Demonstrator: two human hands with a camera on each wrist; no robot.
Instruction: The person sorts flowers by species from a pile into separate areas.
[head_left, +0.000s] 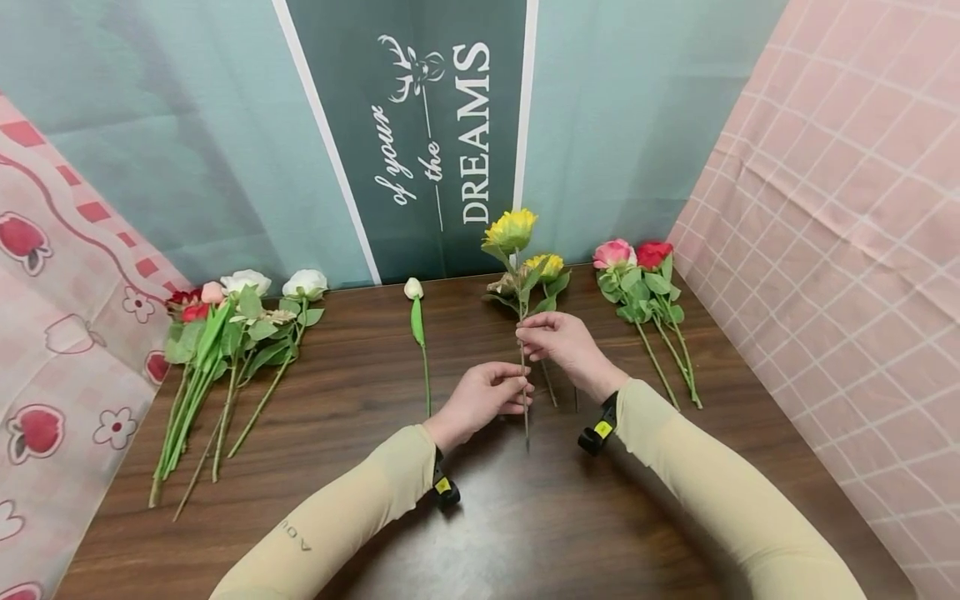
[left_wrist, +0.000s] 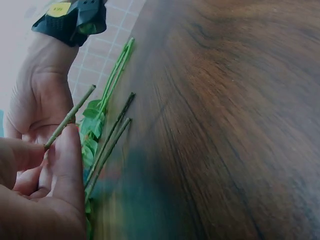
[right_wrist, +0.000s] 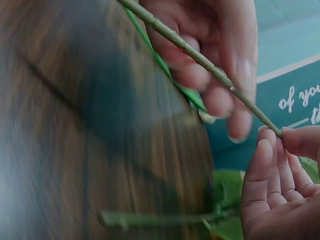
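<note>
Upright in front of the person stands a yellow sunflower [head_left: 512,230] on a long stem. The right hand [head_left: 566,346] pinches this stem below the leaves, between thumb and fingertips. Lower down, the left hand [head_left: 480,400] holds the same stem between thumb and fingers; its cut end [left_wrist: 80,104] sticks out past them in the left wrist view. Behind the right hand, another yellow sunflower [head_left: 547,267] lies on the table beside a faded beige flower [head_left: 504,285]. A white tulip [head_left: 414,289] lies alone to the left of the hands.
On the table's left lies a bunch of red, pink and white flowers [head_left: 243,282], with a white rose [head_left: 305,283] at its right side. A pink rose [head_left: 613,252] and a red rose [head_left: 654,253] lie at the right. Cloth hangings [head_left: 615,100] border the brown table [head_left: 360,367].
</note>
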